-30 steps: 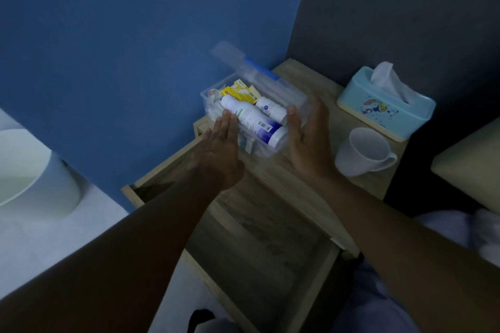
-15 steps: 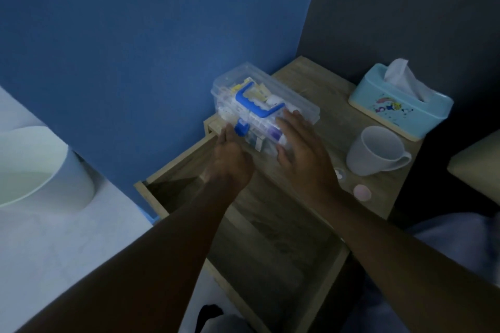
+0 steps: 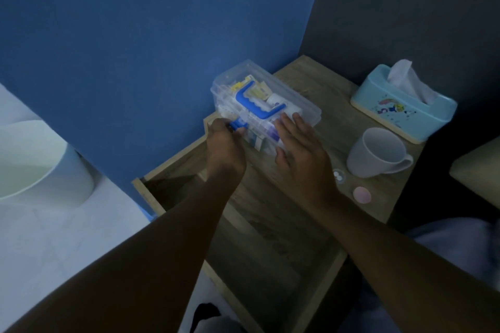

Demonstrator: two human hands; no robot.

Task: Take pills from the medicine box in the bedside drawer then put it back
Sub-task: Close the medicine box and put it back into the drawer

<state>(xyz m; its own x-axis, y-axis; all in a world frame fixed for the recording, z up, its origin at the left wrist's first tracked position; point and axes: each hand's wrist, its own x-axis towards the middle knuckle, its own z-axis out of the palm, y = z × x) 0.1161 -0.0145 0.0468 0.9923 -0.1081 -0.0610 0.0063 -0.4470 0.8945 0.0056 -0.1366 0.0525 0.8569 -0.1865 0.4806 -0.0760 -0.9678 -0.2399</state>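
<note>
Mug (image 3: pixel 377 155) beside medicine box (image 3: pixel 295 101) (pills (image 3: pixel 338 176) apparently).

Medicine box (image 3: pixel 295 101) on surface (image 3: pixel 335 127), back left, against wall (image 3: pixel 162 35). Tissue box (image 3: pixel 400 113) at back right. Mug (image 3: pixel 377 155) in front of tissue box. Pills (image 3: pixel 338 176) just beside mug. Drawer (image 3: pixel 273 249) open in front, below surface.

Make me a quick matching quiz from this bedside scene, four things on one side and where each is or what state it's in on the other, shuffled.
Things:
1. medicine box
2. mug
3. drawer
4. tissue box

States:
A. pulled open
B. back right of the nightstand top
C. lid down, blue handle on top
D. lying on its side

Pairs: 1-C, 2-D, 3-A, 4-B
</note>
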